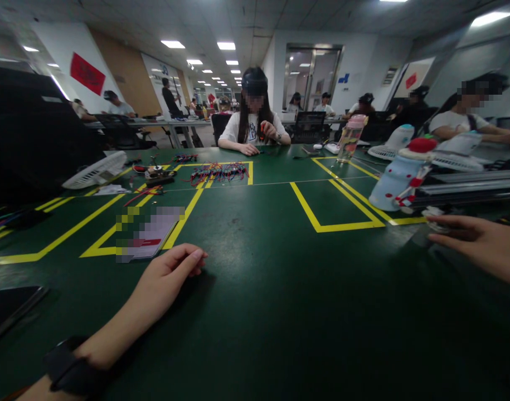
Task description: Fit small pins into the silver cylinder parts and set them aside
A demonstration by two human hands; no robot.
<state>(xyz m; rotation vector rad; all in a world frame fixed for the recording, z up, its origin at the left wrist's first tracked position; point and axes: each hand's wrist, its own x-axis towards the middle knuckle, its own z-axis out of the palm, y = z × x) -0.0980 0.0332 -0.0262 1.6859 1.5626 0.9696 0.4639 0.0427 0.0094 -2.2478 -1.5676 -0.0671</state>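
Observation:
My left hand (pixel 177 264) is just above the green table, its fingers loosely curled and the thumb against the forefinger. Nothing shows between its fingertips. Close beyond it lies a flat, pale, phone-like object (pixel 158 231), partly blurred out. At the right edge, my right hand (pixel 480 239) has thumb and fingers closed around a small whitish piece (pixel 435 218), too unclear to name. The light-blue bottle with a red top (pixel 388 184) stands just beyond that hand.
Tangled coloured wires (pixel 221 174) lie mid-table. A person (pixel 255 125) sits opposite, holding an orange-and-black tool. White fans (pixel 98 170) stand at both sides, a clear bottle (pixel 351 139) at the back right, metal rails (pixel 480 186) at right. A dark device (pixel 12 309) lies at left.

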